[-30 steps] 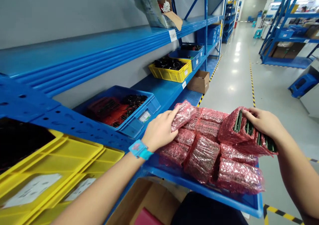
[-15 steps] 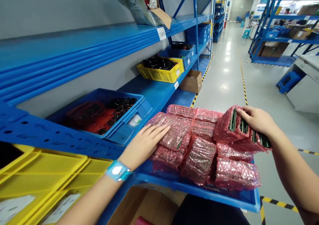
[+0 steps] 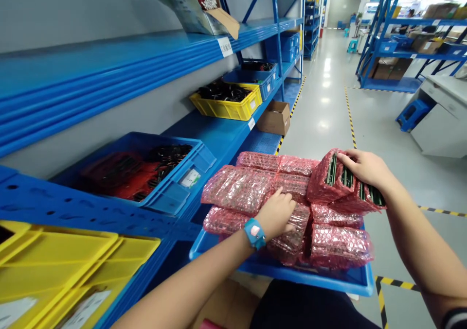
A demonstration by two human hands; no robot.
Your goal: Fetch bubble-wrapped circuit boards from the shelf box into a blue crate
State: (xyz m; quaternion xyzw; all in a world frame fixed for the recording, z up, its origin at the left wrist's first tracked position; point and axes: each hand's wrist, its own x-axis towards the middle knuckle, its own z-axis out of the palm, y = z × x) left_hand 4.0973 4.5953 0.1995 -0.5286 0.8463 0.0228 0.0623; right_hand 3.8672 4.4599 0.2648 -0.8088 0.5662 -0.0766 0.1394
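A blue tray [image 3: 328, 279] in front of me is heaped with several pink bubble-wrap packets [image 3: 339, 246] of green circuit boards. My left hand [image 3: 278, 213], with a teal watch on the wrist, lies on the middle packets, fingers curled onto one of them [image 3: 292, 241]. My right hand [image 3: 365, 168] rests on top of a stack of packets [image 3: 332, 183] at the tray's right side, fingers bent over its open end where green board edges show. A large packet [image 3: 237, 189] lies at the tray's left.
Blue shelving runs along the left wall. On it stand a blue bin [image 3: 160, 173] of red and black parts, a yellow bin [image 3: 228, 106], more blue bins [image 3: 255, 78] and a cardboard box [image 3: 274, 117]. Yellow bins [image 3: 73, 266] sit at lower left. An aisle with yellow-black floor tape opens to the right.
My left hand has come off the large left packet and moved right and nearer, onto the middle packets. The right hand stays on its stack. The view has swung slightly.
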